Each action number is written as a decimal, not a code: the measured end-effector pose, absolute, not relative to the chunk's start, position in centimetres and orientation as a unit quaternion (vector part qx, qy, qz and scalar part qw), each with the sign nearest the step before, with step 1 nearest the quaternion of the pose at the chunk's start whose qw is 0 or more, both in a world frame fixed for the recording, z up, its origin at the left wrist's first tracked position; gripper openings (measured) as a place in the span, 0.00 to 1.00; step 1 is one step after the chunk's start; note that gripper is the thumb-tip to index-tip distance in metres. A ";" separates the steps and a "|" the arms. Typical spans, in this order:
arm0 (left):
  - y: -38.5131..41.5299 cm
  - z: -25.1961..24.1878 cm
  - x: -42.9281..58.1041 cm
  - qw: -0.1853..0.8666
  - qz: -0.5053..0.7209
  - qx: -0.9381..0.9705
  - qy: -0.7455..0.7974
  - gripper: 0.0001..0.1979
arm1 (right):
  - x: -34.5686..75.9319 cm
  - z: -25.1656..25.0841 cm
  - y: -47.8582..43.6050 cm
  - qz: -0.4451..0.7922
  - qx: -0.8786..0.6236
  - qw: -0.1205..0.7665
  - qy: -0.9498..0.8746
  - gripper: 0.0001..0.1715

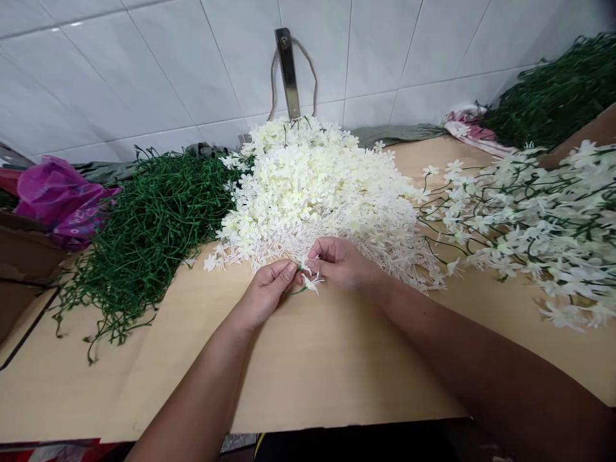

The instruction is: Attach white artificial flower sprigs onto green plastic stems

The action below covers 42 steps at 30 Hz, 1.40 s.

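My left hand point(267, 289) and my right hand point(339, 260) meet at the middle of the wooden table point(337, 366), fingers pinched. Between them is a thin green stem point(297, 292) with a small white flower point(312, 282) at its tip. The left fingers grip the stem; the right fingertips pinch the flower. Just behind the hands lies a big heap of loose white plastic flowers point(308, 186).
A pile of green stems point(149, 224) lies at the left. Finished stems with white flowers point(539, 218) lie at the right, more green stems point(558, 90) behind them. A purple bag point(62, 199) rests on a cardboard box point(24, 256). The tiled wall carries a metal bracket point(289, 70).
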<state>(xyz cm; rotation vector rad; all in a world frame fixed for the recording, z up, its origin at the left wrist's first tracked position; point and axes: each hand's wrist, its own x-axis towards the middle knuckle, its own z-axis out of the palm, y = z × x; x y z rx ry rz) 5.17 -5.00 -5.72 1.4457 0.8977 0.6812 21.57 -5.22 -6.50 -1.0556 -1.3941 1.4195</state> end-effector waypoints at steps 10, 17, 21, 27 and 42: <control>-4.5 -7.0 5.3 0.558 0.316 0.626 0.443 0.19 | 20.4 -6.7 -5.8 0.404 -0.463 0.465 -0.638 0.06; -4.5 -6.7 5.5 0.576 0.327 0.603 0.444 0.18 | 19.9 -7.3 -5.6 0.460 -0.466 0.487 -0.578 0.07; -4.6 -6.5 5.6 0.583 0.329 0.596 0.444 0.17 | 19.8 -7.5 -5.4 0.535 -0.455 0.482 -0.524 0.11; -4.6 -6.9 5.9 0.554 0.350 0.602 0.457 0.16 | 19.4 -7.5 -5.6 0.581 -0.439 0.495 -0.474 0.15; -4.8 -6.9 6.1 0.535 0.347 0.620 0.456 0.15 | 19.4 -7.4 -5.2 0.660 -0.408 0.481 -0.408 0.18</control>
